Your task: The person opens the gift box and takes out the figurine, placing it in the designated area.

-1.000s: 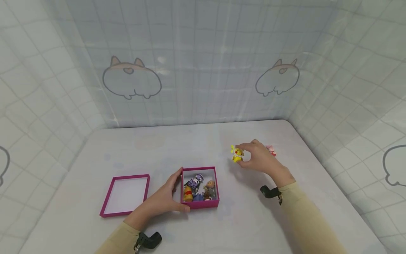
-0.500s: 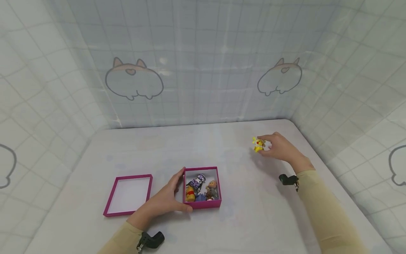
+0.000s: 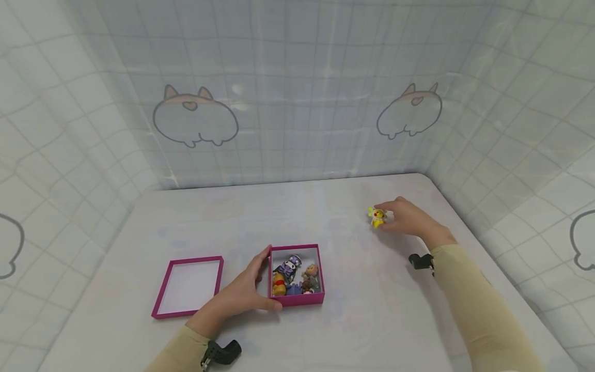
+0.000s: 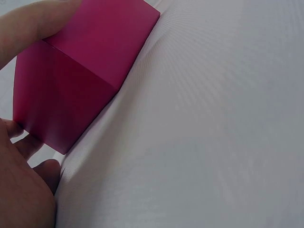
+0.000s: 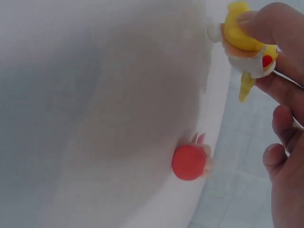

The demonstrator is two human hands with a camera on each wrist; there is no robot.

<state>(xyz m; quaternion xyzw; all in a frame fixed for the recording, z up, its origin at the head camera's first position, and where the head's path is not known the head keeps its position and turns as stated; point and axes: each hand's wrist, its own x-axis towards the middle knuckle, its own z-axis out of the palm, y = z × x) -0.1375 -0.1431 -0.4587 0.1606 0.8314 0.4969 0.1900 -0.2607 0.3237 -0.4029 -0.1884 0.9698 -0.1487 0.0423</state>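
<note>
My left hand (image 3: 239, 297) holds the magenta box (image 3: 299, 299) by its left side, thumb at the front wall and fingers along the left wall. In the left wrist view, two magenta sides of the box show between thumb and fingers. Inside it lie several toy figurines, among them a purple-hooded one (image 3: 289, 265) and a yellow bear in a red top (image 3: 278, 285). Over at the right, my right hand (image 3: 411, 221) pinches a yellow figurine (image 3: 377, 218) with red cheeks between thumb and fingers. A figurine with a red round base (image 5: 189, 162) is on the table near that hand.
Left of the box lies its magenta-rimmed lid (image 3: 188, 285), white inside facing up. A white cloth covers the table (image 3: 260, 217). Grid-patterned curtains (image 3: 297, 93) rise behind the table and along both sides.
My right hand has carried the yellow figurine to the right, away from the box, then dipped slightly. The pink figurine beyond it is now hidden in the head view. My left hand stays at the box.
</note>
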